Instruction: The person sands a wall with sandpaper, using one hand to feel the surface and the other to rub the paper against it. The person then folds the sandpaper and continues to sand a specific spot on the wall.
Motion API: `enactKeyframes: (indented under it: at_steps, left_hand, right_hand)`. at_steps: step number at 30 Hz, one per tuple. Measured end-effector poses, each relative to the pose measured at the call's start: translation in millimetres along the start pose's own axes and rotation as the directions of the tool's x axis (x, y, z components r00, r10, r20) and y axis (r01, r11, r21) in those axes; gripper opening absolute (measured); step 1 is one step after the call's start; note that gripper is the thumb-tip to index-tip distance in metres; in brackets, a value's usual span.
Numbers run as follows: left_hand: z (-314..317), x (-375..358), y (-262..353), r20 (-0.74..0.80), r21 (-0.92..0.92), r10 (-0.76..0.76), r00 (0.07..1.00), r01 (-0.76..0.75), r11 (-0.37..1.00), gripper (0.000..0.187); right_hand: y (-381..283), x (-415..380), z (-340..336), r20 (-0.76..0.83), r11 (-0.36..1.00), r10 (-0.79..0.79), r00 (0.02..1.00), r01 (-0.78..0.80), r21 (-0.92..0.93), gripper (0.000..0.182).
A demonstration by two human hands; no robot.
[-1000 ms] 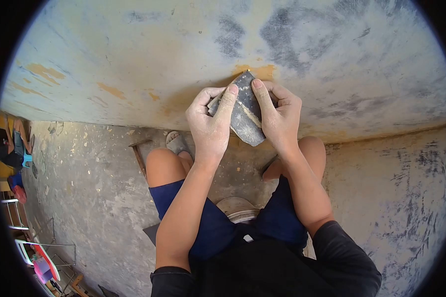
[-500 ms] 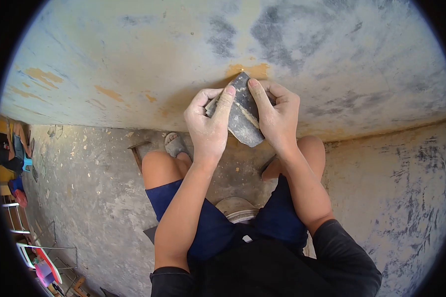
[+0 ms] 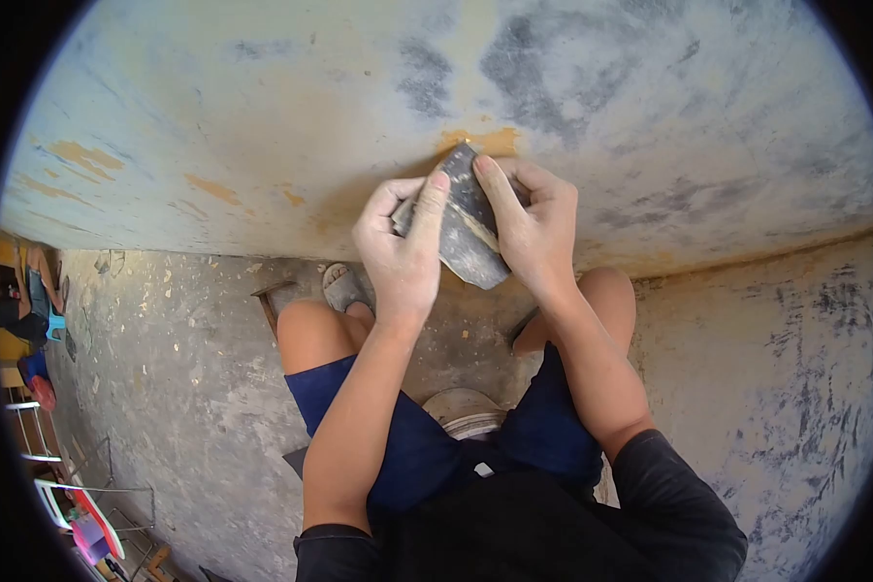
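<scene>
A dark grey, folded sheet of sandpaper (image 3: 472, 241), dusted pale along a crease, is held tilted between my two hands. My left hand (image 3: 398, 247) is closed on its left edge, with the thumb on top. Its right edge is pinched by my right hand (image 3: 541, 228), thumb lying on the face. Pale dust coats both hands. The top corner of the sheet is at the patchy wall (image 3: 291, 116), just below an orange bare spot (image 3: 490, 141). My fingers behind the sheet are mostly hidden.
A hammer (image 3: 270, 308) lies on the grey floor (image 3: 184, 388) by my sandalled foot. Beneath me is a round bucket (image 3: 463, 405). A second scuffed surface (image 3: 747, 359) stretches to the right. At far left are another person (image 3: 39, 286), a blue stool (image 3: 56, 325) and metal-framed furniture (image 3: 73, 504).
Both hands and the sandpaper have shifted slightly left together. The grip looks the same.
</scene>
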State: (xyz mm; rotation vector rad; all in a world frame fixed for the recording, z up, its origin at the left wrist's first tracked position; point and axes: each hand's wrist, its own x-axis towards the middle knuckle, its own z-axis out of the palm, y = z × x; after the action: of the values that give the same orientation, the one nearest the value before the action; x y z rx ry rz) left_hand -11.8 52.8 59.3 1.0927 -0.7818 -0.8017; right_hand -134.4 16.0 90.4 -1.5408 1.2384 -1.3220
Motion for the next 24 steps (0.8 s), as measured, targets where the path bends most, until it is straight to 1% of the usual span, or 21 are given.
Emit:
enactKeyframes:
  at_steps: [1, 3, 4, 7, 8, 11, 13, 14, 17, 18, 20, 21, 22, 24]
  left_hand:
    - [-0.9, 0.4, -2.5, 0.005, 0.000, -0.008, 1.000, 0.008, 1.000, 0.020]
    - [-2.0, 3.8, -6.1, -0.022, -0.080, -0.012, 1.000, 0.011, 0.997, 0.020]
    - [-3.5, 0.9, -5.3, -0.013, -0.062, -0.036, 0.999, 0.035, 0.997, 0.020]
    - [-2.0, 1.1, -5.4, -0.014, -0.050, 0.018, 1.000, -0.019, 0.999, 0.020]
    - [-2.3, 1.3, -5.6, -0.009, -0.049, 0.010, 1.000, -0.010, 0.999, 0.020]
    - [-3.1, 6.1, -4.1, -0.017, -0.087, 0.023, 1.000, -0.025, 0.996, 0.019]
    - [-3.8, 2.3, -6.0, 0.001, -0.053, -0.005, 1.000, 0.005, 0.999, 0.019]
    - [-4.4, 1.8, -6.7, 0.010, -0.003, 0.033, 0.999, -0.033, 0.999, 0.019]
    - [-1.8, 7.6, -0.6, 0.000, -0.021, 0.042, 0.999, -0.042, 0.999, 0.018]
    - [-2.8, 8.4, -2.2, 0.019, -0.027, 0.029, 0.999, -0.028, 0.999, 0.016]
    - [-2.5, 3.5, -5.1, 0.035, -0.031, 0.028, 0.999, -0.027, 0.999, 0.016]
    - [-1.3, 1.9, -4.5, 0.051, -0.035, 0.024, 0.998, -0.022, 0.999, 0.016]
    - [0.5, 1.6, -4.2, 0.055, -0.013, 0.050, 0.997, -0.049, 0.999, 0.016]
    - [0.8, 5.7, -2.0, 0.046, -0.002, 0.072, 0.996, -0.072, 0.997, 0.017]
  right_hand:
    - [2.4, -1.3, 1.1, -0.005, 1.000, 0.007, 1.000, -0.007, -0.004, 0.025]
    - [6.8, -0.3, 5.3, 0.002, 0.999, -0.014, 1.000, 0.014, 0.033, 0.026]
    - [8.1, -1.6, 4.2, 0.006, 1.000, 0.010, 1.000, -0.010, 0.019, 0.026]
    - [8.0, -0.2, 6.4, -0.014, 1.000, -0.002, 1.000, 0.002, 0.027, 0.027]
    - [8.6, -1.2, 6.7, -0.018, 1.000, 0.006, 1.000, -0.006, 0.024, 0.027]
    - [7.6, -0.6, 8.2, -0.022, 0.998, -0.036, 0.999, 0.038, 0.059, 0.027]
    - [6.4, -3.8, 5.7, -0.024, 1.000, 0.002, 1.000, -0.002, 0.026, 0.026]
    - [5.4, -1.1, 7.3, -0.020, 1.000, -0.003, 1.000, 0.004, 0.028, 0.026]
    - [6.6, -2.2, 5.4, -0.032, 0.999, 0.004, 0.999, -0.002, 0.050, 0.025]
    - [8.0, -2.3, 5.8, -0.036, 0.998, -0.007, 0.999, 0.009, 0.059, 0.026]
    - [9.5, -2.4, 6.8, -0.037, 0.997, -0.028, 0.999, 0.031, 0.073, 0.026]
    - [9.6, -5.2, 5.0, -0.053, 0.995, 0.003, 0.999, 0.002, 0.101, 0.026]
    - [9.6, -6.2, 4.5, -0.068, 0.991, 0.037, 0.997, -0.028, 0.128, 0.026]
    - [6.9, -3.1, 2.6, -0.048, 0.993, 0.040, 0.998, -0.035, 0.110, 0.025]
